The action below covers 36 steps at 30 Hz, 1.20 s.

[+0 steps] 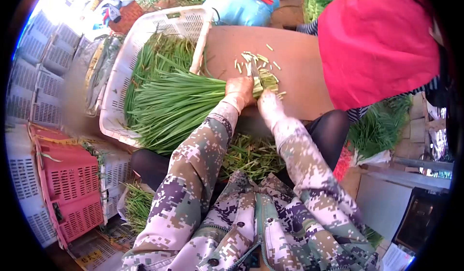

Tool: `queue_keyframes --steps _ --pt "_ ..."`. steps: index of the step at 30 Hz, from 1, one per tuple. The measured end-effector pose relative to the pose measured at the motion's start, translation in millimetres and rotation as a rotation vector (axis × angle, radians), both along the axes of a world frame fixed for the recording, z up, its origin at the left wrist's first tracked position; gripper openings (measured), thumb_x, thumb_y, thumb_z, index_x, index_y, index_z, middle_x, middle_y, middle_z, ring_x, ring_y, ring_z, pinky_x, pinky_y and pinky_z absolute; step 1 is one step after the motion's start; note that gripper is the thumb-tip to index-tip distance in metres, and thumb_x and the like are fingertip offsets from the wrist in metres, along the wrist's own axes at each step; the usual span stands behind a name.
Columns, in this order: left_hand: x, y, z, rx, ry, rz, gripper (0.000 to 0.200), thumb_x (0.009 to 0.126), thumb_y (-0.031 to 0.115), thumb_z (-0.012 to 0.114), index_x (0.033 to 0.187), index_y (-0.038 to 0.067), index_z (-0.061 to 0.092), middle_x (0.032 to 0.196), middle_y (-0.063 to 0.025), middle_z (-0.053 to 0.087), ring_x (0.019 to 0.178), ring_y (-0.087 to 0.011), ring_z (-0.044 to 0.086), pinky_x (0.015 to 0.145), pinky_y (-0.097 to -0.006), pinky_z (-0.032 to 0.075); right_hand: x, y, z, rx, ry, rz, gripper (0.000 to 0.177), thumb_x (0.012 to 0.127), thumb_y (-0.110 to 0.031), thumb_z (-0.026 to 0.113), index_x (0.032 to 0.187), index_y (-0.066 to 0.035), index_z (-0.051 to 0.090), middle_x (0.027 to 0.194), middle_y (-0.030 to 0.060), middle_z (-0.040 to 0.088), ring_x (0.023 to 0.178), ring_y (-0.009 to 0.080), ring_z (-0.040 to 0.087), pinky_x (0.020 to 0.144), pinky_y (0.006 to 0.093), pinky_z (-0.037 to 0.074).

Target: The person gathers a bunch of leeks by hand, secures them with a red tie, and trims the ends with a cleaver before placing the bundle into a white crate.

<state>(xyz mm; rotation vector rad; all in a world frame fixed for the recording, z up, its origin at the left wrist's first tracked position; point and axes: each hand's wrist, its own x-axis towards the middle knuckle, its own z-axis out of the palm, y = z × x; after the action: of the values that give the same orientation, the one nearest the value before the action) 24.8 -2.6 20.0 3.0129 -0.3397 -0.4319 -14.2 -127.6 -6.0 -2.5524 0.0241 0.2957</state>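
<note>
A thick bunch of long green garlic chives (181, 97) lies across the rim of a white crate, its pale stem ends over a brown board (295, 61). My left hand (240, 91) is closed around the bunch near the stem ends. Beside it, my right hand (270, 107), pale as if gloved, is closed at the cut ends. A narrow grey knife blade (253, 69) runs up from near my right hand, across the stems; its handle is hidden. Short cut stem pieces (262, 58) are scattered on the board beyond the hands.
More chives fill the white crate (112, 102) at left. Trimmings (251, 157) lie below the board between my knees. A person in a red garment (379, 44) sits close on the right. Pink and white crates (70, 189) stand at lower left. A blue bundle (244, 7) is beyond the board.
</note>
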Motion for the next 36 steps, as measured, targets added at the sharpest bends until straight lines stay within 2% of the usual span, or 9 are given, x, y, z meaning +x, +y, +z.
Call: queue_keyframes --steps 9,10,12,13,20,24,25,32,36 --pt "-12 6 21 0.000 0.071 -0.115 0.060 0.059 0.042 0.081 0.102 0.005 0.059 0.099 -0.0129 0.067 0.094 -0.0302 0.065 0.080 -0.0404 0.053 -67 -44 -47 0.011 0.053 -0.044 0.025 0.090 -0.018 0.039 0.096 -0.003 0.059 0.089 0.0216 0.067 0.082 0.0386 0.065 0.072 0.0455 0.053" --pt "-17 7 20 0.014 0.088 -0.115 0.060 0.059 0.042 0.081 0.102 0.005 0.059 0.099 -0.0129 0.067 0.094 -0.0302 0.065 0.080 -0.0404 0.053 -68 -59 -68 -0.251 -0.092 0.264 0.022 0.091 -0.021 0.040 0.090 -0.006 0.056 0.078 0.0200 0.065 0.078 0.0361 0.066 0.067 0.0427 0.053" --pt "-21 9 17 0.002 0.073 -0.111 0.063 0.057 0.043 0.081 0.101 0.004 0.059 0.101 -0.0141 0.066 0.096 -0.0310 0.064 0.081 -0.0403 0.052 -73 -66 -21 0.187 0.113 0.019 0.018 0.089 -0.020 0.042 0.083 -0.006 0.051 0.069 0.0175 0.061 0.069 0.0333 0.064 0.061 0.0394 0.050" --pt "-25 6 19 0.021 0.094 -0.107 0.064 0.056 0.044 0.082 0.101 0.004 0.059 0.099 -0.0149 0.066 0.097 -0.0316 0.064 0.081 -0.0405 0.052 -82 -69 -22 0.033 -0.020 0.016 0.018 0.088 -0.020 0.046 0.078 -0.006 0.048 0.066 0.0149 0.058 0.062 0.0313 0.061 0.058 0.0371 0.047" --pt "-6 14 8 0.055 0.167 -0.106 0.064 0.057 0.043 0.080 0.102 0.004 0.059 0.100 -0.0153 0.066 0.097 -0.0310 0.064 0.082 -0.0405 0.052 -43 -38 -12 0.090 -0.253 0.003 0.016 0.088 -0.020 0.045 0.083 -0.006 0.051 0.067 0.0161 0.060 0.064 0.0348 0.061 0.059 0.0404 0.048" --pt "-3 13 9 0.034 0.181 -0.099 0.064 0.057 0.043 0.080 0.104 0.004 0.059 0.100 -0.0150 0.066 0.097 -0.0308 0.064 0.081 -0.0402 0.051 -6 -35 -66 0.170 -0.335 0.351 0.020 0.088 -0.021 0.052 0.088 -0.003 0.060 0.077 0.0207 0.064 0.076 0.0387 0.063 0.066 0.0464 0.051" --pt "-4 11 11 0.034 0.182 -0.086 0.061 0.057 0.042 0.080 0.101 0.004 0.062 0.100 -0.0144 0.067 0.097 -0.0301 0.065 0.082 -0.0399 0.052 -11 -25 -6 0.045 -0.137 0.080 0.019 0.088 -0.019 0.050 0.087 -0.004 0.061 0.077 0.0191 0.065 0.077 0.0371 0.064 0.067 0.0447 0.051" --pt "-4 14 -4 0.025 0.172 -0.035 0.068 0.054 0.043 0.081 0.106 0.005 0.060 0.096 -0.0140 0.068 0.091 -0.0303 0.066 0.079 -0.0416 0.053 -5 -31 -40 0.011 -0.171 0.211 0.018 0.089 -0.018 0.043 0.094 -0.008 0.057 0.082 0.0179 0.064 0.073 0.0383 0.063 0.065 0.0504 0.052" --pt "-7 12 6 -0.005 0.118 -0.070 0.051 0.056 0.039 0.081 0.090 0.004 0.068 0.087 -0.0136 0.070 0.084 -0.0287 0.069 0.073 -0.0394 0.056 5 -19 -33 -0.002 0.083 0.107 0.025 0.088 -0.020 0.043 0.096 -0.002 0.059 0.089 0.0238 0.066 0.085 0.0403 0.064 0.074 0.0496 0.052"
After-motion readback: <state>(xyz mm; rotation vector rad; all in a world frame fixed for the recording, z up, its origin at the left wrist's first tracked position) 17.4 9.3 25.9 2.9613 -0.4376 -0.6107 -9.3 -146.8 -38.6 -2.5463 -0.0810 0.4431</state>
